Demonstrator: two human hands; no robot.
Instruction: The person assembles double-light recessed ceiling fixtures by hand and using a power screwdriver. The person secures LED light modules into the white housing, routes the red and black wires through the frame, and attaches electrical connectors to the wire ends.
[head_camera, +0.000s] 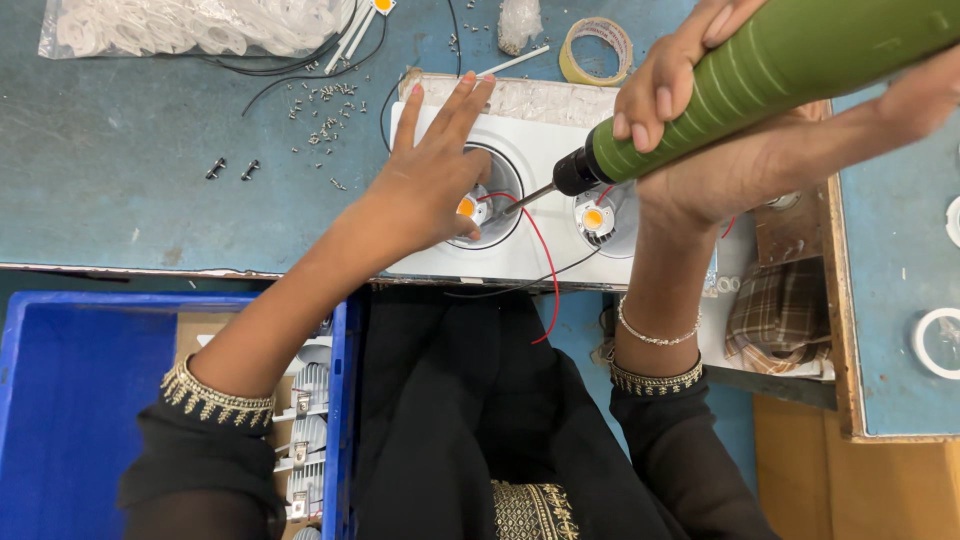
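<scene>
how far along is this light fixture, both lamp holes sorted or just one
Looks done: both round openings of the white fixture plate hold an orange LED chip, wired red and black. In hand: the left hand steadies the left opening while the right hand angles the green electric screwdriver into it. Left: loose screws lie on the blue table; whether the right opening is fastened cannot be told.

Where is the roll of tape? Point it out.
In the head view, the roll of tape lies flat on the blue table near the top edge, just beyond the white light fixture and left of the right hand gripping the green screwdriver.
</scene>
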